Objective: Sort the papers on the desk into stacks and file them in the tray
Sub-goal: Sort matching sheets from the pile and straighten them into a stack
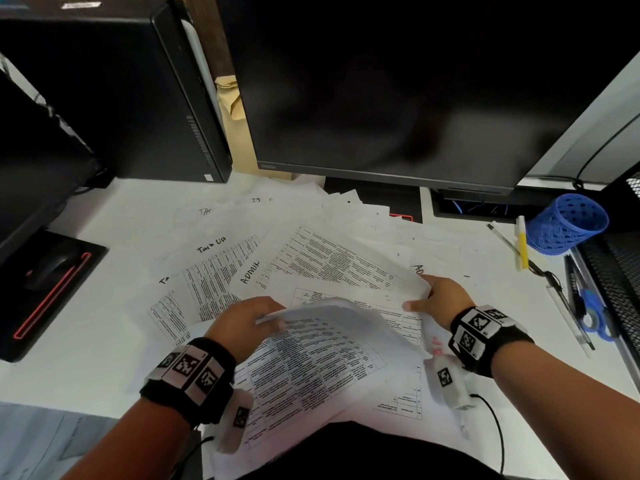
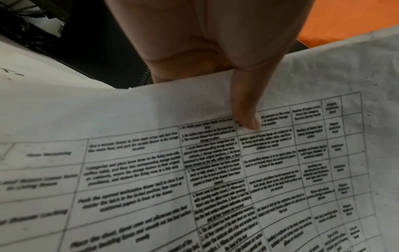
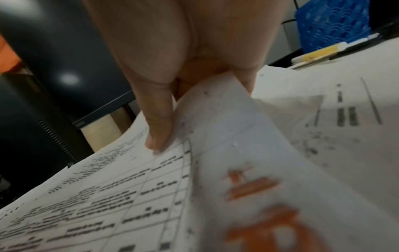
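Observation:
Many white papers with printed tables and handwritten headings lie fanned over the desk. My left hand grips the far edge of a small bundle of table sheets, lifted off the desk near my body; its thumb presses on top of the printed sheet. My right hand pinches the corner of another table sheet to the right, thumb on top, fingers hidden beneath. A sheet with orange writing lies close under the right wrist. A black mesh tray stands at the right edge.
A dark monitor fills the back, a computer tower back left. A mouse on a black pad sits left. A blue pen cup lies tipped at right beside pens, a yellow marker, a ruler and blue scissors.

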